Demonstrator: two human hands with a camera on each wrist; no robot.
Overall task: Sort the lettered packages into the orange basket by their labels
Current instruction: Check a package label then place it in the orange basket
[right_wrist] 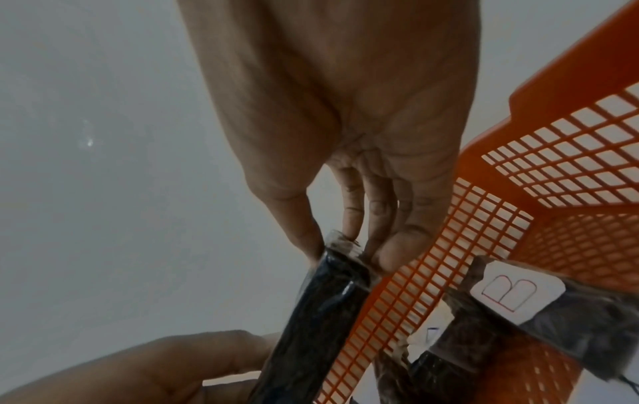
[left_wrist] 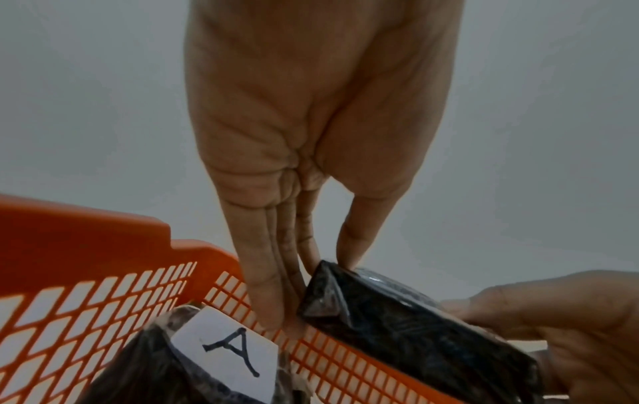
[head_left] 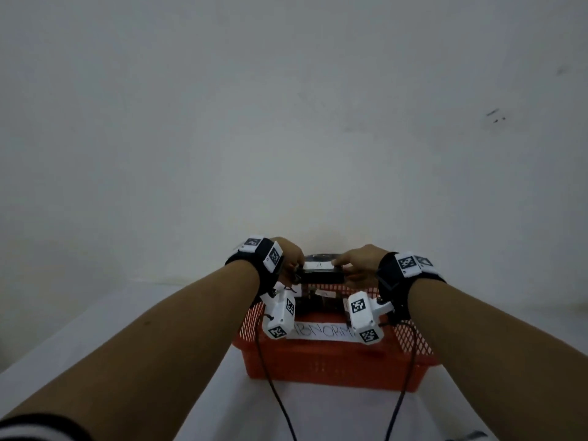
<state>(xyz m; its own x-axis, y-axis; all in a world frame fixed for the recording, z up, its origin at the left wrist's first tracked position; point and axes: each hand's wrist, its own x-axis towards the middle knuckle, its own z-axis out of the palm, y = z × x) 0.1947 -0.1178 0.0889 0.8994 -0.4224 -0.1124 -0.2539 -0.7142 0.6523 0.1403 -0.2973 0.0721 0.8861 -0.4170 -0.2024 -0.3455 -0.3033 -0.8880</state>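
Pale grey wall fills most of the head view, with a white table (head_left: 133,338) below it. We note both forearms stretched forward over the orange basket (head_left: 331,367), whose near wall carries a paper sign reading roughly "ABNORM". Beyond the far rim, the left hand (head_left: 288,254) and right hand (head_left: 361,259) hold one black-wrapped package (head_left: 321,275) between them, end to end; its white label is too small to read.

Left wrist view: thumb on the package's top edge, fingers on its end face, so a pinch. Near that hand, inside the basket, lies a package labelled A (left_wrist: 224,363).

Right wrist view: same pinch on the opposite end. A package labelled B (right_wrist: 512,296) sits inside, by the fingers.

Judgement: transfer step in hand. Next: read the label, lift over the rim, set among its like.
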